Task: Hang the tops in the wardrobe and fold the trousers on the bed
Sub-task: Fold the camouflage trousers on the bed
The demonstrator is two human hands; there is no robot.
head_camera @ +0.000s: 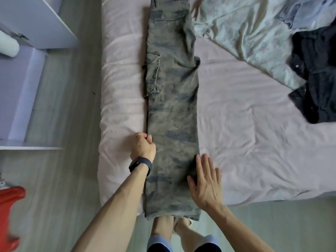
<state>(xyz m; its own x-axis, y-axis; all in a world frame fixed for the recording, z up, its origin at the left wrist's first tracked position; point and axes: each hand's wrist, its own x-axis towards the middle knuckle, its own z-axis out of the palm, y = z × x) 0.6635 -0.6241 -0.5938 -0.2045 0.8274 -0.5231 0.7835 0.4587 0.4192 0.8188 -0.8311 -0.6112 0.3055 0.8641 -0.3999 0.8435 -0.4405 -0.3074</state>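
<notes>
The left hand (143,148) pinches camouflage trousers (172,88), right hand (205,186) fingers spread, on the pink bed (254,133) beside wooden floor (63,179).

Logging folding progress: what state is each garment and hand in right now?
camouflage trousers: folded lengthwise, flat on bed, hems overhanging the edge.
left hand: grips trousers' left edge.
right hand: open, flat at right edge.
black garment: crumpled.
denim garment: crumpled.
</notes>
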